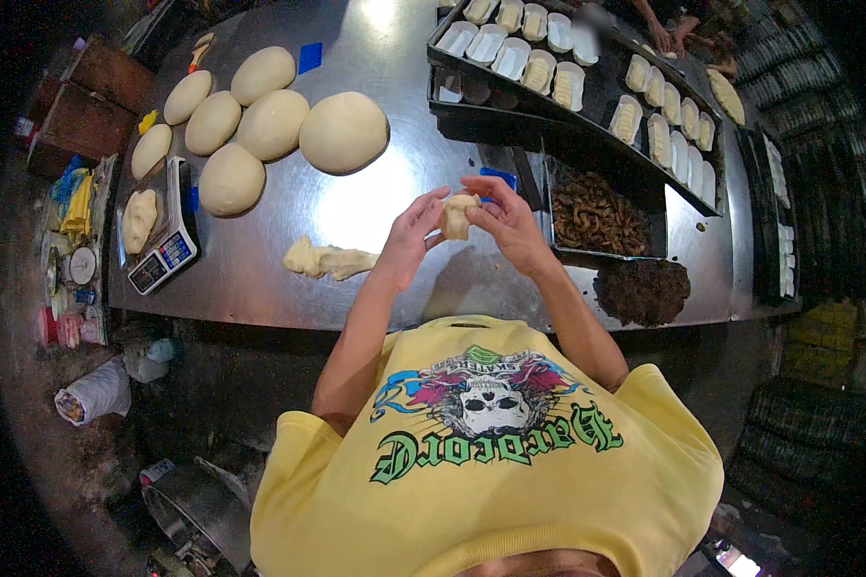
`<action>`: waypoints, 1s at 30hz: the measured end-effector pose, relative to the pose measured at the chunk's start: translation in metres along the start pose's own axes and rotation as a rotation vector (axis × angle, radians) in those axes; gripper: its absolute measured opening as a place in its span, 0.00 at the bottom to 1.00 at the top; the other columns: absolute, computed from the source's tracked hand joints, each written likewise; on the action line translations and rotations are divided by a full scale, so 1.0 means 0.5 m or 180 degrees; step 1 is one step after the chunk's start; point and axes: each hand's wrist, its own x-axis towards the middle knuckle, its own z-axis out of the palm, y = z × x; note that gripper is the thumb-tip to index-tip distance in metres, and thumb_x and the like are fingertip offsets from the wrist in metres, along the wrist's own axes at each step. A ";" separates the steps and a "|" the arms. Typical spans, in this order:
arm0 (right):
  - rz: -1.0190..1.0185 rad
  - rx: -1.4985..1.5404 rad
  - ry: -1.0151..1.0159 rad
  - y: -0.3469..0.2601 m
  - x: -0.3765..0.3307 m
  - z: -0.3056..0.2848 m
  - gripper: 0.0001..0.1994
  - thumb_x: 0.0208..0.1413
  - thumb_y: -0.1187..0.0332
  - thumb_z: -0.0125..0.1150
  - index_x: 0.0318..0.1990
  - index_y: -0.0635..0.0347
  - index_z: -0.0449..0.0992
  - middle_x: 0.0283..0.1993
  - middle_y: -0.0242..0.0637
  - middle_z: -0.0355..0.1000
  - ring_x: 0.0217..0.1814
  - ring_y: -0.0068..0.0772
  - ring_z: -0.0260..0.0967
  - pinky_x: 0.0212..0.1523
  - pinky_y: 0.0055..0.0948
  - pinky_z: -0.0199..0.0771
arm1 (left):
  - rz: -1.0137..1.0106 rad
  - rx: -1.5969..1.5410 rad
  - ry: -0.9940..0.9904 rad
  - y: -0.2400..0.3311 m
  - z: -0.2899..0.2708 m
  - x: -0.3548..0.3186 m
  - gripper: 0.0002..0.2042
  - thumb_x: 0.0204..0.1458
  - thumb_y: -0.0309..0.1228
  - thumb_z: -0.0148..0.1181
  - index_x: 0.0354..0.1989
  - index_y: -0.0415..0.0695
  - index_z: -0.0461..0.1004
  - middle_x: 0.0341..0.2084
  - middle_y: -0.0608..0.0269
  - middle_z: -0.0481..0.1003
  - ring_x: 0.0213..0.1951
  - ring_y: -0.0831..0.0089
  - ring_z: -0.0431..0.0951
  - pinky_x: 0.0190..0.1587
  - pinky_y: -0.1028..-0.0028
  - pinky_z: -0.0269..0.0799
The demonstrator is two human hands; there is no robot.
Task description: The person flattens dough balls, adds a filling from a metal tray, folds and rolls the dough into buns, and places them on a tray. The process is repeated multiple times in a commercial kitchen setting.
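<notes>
Dough piece (457, 215): small pale lump, held in the air above the steel table (375, 192), in front of the chest.
Left hand (412, 236): fingers closed on the lump's left side.
Right hand (506, 223): fingers closed on its right and top.
Handling: judged soft, light and tacky; best cradled at the edges, not squeezed.
Nearby: dough strip (327, 260) lying left of the hands; filling tray (595, 213) just right; dough balls (260, 120) and scale (162, 252) farther left.
Obstruction: none between the hands and the filling tray.

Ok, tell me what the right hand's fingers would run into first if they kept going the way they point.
The right hand points left, fingers already on the small dough piece; just past it they would likely meet the left hand.
</notes>
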 end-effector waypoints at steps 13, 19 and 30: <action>-0.1160 -0.2757 0.0518 0.019 -0.013 0.015 0.21 0.56 0.65 0.70 0.57 0.50 0.78 0.67 0.35 0.60 0.70 0.41 0.55 0.64 0.42 0.63 | -0.0022 0.0049 0.0279 0.064 0.041 -0.030 0.18 0.69 0.36 0.47 0.62 0.40 0.70 0.54 0.58 0.74 0.50 0.74 0.76 0.52 0.74 0.75; 0.0010 0.0209 0.0645 0.014 0.002 0.034 0.15 0.67 0.62 0.59 0.55 0.62 0.76 0.47 0.30 0.75 0.49 0.20 0.71 0.51 0.24 0.69 | 0.1669 0.1561 0.0474 -0.032 -0.013 0.001 0.22 0.70 0.45 0.46 0.58 0.38 0.72 0.43 0.61 0.77 0.42 0.77 0.76 0.47 0.77 0.73; 0.0511 0.1158 -0.0011 -0.025 -0.051 0.058 0.20 0.67 0.63 0.60 0.62 0.62 0.68 0.52 0.33 0.74 0.52 0.24 0.73 0.54 0.30 0.76 | 0.1556 0.0936 0.0869 0.032 0.056 -0.043 0.18 0.67 0.46 0.53 0.43 0.40 0.71 0.29 0.66 0.73 0.32 0.82 0.71 0.34 0.77 0.69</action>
